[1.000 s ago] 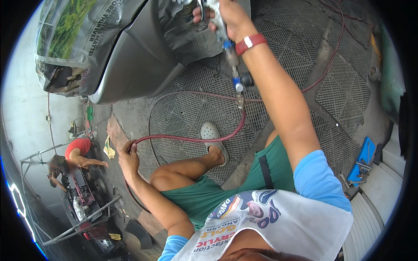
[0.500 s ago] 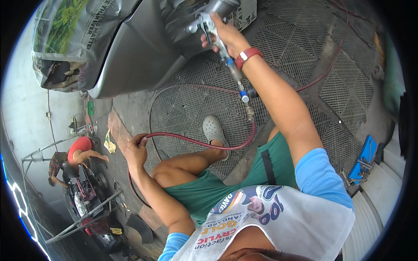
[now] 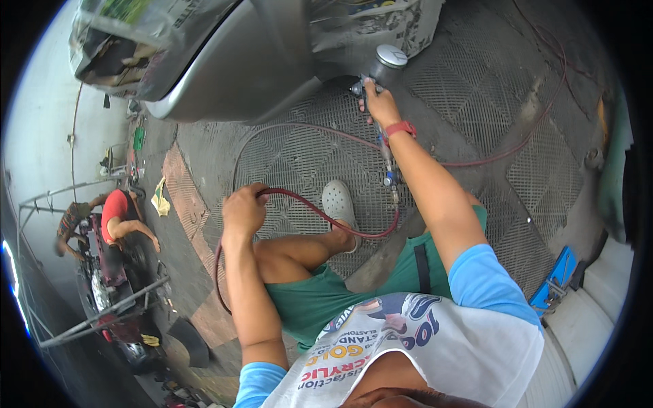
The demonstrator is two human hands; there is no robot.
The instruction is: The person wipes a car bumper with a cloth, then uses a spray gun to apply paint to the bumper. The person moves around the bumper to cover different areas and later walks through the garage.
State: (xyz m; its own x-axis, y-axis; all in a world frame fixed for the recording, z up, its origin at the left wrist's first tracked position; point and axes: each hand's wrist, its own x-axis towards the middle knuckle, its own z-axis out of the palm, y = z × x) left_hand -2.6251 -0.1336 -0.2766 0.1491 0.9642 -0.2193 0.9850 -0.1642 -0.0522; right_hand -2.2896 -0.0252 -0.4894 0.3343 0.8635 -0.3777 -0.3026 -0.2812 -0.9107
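My right hand [image 3: 382, 109] is closed around the grip of a spray gun [image 3: 391, 58], whose metal cup has a light round lid. The gun is held low, right of a grey car body panel [image 3: 238, 64] and near its lower edge. Fittings and a small regulator [image 3: 389, 178] hang below the grip and join a dark red air hose [image 3: 309, 204]. My left hand [image 3: 245, 212] grips a stretch of this hose in front of my bent knee, with its fingertips partly hidden.
Printed paper and plastic sheeting [image 3: 374, 30] cover parts of the car. Perforated mats [image 3: 469, 95] lie on the floor, crossed by the hose. At left, a person in red [image 3: 121, 214] bends by a motorcycle [image 3: 112, 292] and metal frame [image 3: 102, 319]. A blue tool [image 3: 554, 279] lies at right.
My right hand has brought the spray gun down and to the right, away from the upper edge. My left hand, still on the hose, has shifted right and slightly up.
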